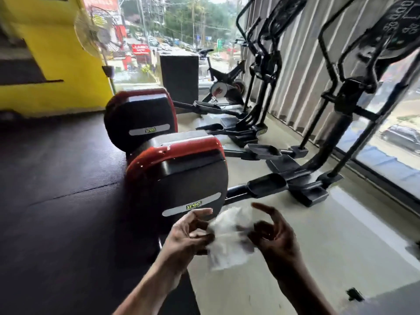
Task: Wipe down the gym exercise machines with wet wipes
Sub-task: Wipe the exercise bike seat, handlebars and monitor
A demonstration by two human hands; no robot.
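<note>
A white wet wipe (229,239) is stretched between both hands, blurred, low in the middle of the view. My left hand (188,235) pinches its left edge with curled fingers. My right hand (272,233) holds its right edge, the index finger raised. Just beyond the hands stands an elliptical machine with a red and black rear housing (181,173). Its pedals (266,185) and black frame (341,123) reach toward the window, with the console (395,26) at top right.
A second elliptical with a matching red housing (141,114) stands behind the first. A spin bike (225,80) and a black box (179,78) are by the far window. Black rubber mat (56,189) lies left, pale floor right, a yellow wall (63,53) and fan at upper left.
</note>
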